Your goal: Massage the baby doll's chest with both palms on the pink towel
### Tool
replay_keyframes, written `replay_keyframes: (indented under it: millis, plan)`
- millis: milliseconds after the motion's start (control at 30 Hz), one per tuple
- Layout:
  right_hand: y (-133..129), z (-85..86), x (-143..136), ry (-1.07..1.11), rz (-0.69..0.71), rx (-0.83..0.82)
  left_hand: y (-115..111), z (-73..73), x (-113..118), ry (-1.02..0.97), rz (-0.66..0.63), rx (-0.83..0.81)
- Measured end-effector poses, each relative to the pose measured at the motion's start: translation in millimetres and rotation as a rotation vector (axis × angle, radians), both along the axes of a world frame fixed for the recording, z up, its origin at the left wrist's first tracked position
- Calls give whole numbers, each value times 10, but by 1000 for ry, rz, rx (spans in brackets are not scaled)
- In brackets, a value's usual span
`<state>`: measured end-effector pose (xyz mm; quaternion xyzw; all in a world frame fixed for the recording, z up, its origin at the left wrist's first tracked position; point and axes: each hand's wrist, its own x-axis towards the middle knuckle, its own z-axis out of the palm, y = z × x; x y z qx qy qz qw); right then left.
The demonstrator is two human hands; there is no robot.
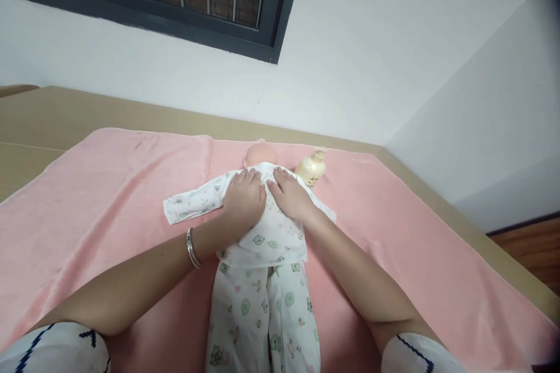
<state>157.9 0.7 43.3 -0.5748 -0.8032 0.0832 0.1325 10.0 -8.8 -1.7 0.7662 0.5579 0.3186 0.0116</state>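
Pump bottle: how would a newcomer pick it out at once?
Find the pink blanket, then the baby doll on it. Right of the doll's head, beside the right hand, is the pump bottle: glossy cream-yellow, unlike the white printed pajamas nearby.

"How is the wide pink cloth sheet (411, 233) looking?"

"It is showing a soft, matt, plush-like surface. The white long-sleeved cloth top with small printed figures (269, 242) is looking thin and matt, and the matching white printed cloth trousers (242, 326) are showing the same finish."

"And what is shining?"

"The round silver-coloured metal bangle (191, 249) is gleaming, polished and smooth. The rounded cream pump bottle (310, 169) is looking like glossy plastic, while the round pink doll's head (261, 155) is appearing smooth, like soft plastic. Behind, the white wall (350, 58) is looking smooth and matt."
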Motion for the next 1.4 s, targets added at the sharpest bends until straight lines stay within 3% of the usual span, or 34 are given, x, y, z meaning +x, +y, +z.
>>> replay_keyframes:
  millis: [133, 367, 600, 800, 1033, 1133, 1267, 1400]
  plan:
    - [28, -44, -18, -47, -67, 3, -94, 60, 15, 44, -40, 6]
    - [-310, 41, -132, -79, 11, 75, 126, 162, -101, 82, -20, -117]
    - [-11, -177, -21, 122, 3, 50, 94, 88, -66, 82, 18, -66]
    - [13, -267, -6, 162, 22, 89, 117, 84, -83, 84, 39, -47]
    - [170, -242, 83, 193, 45, 33, -85, 41, 14, 120, 50, 5]
    - [158, -214, 70, 167, 22, 42, -154, 96, 23, 129, -4, 8]
    - [-57, -96, -39, 93, 17, 105, 2, 257, -104, 77, -91, -126]
    - [-234, 49, -99, 57, 1, 102, 170, 310, -202, 87, -42, -260]
